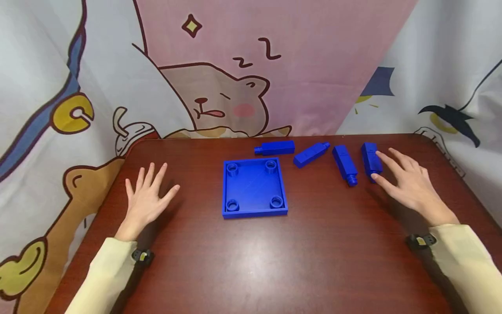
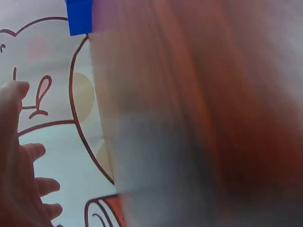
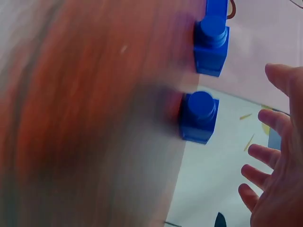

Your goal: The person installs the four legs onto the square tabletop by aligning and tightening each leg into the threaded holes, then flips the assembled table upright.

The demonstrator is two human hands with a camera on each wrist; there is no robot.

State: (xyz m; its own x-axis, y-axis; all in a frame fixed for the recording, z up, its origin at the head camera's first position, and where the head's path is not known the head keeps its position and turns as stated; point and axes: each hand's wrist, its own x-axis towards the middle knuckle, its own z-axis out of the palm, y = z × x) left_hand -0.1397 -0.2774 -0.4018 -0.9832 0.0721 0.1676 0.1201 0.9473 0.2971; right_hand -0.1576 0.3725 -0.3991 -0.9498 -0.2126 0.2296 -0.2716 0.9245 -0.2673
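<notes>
A printed cloth [image 1: 313, 52] in white and pink, softly creased, hangs behind and beside the table [image 1: 251, 253], whose dark reddish-brown top has wood grain and a glossy sheen. Near the middle of its far edge lies the blue tray [image 1: 255, 214], square and shallow with a low raised rim. The left hand [image 1: 149, 200] is spread, holding nothing, toward the table's left edge; the right hand [image 1: 412, 185], fingers loosely extended and gripping nothing, is at the fourth bar [image 1: 370, 157], toward the far right corner, though contact cannot be told. The step in hand appears to be a reach for that bar; taking it would call for thumb and fingers to close across its flat sides. The first bar [image 1: 277, 148], second bar [image 1: 311, 155] and third bar [image 1: 345, 162] lie along the far edge between the tray and there, all blue, square-sided and plastic-looking. Smallest are the round sockets [image 1: 276, 202], one inside each tray corner with no bar standing in it, and the narrower ribbed end [image 1: 352, 180] on the third bar.
</notes>
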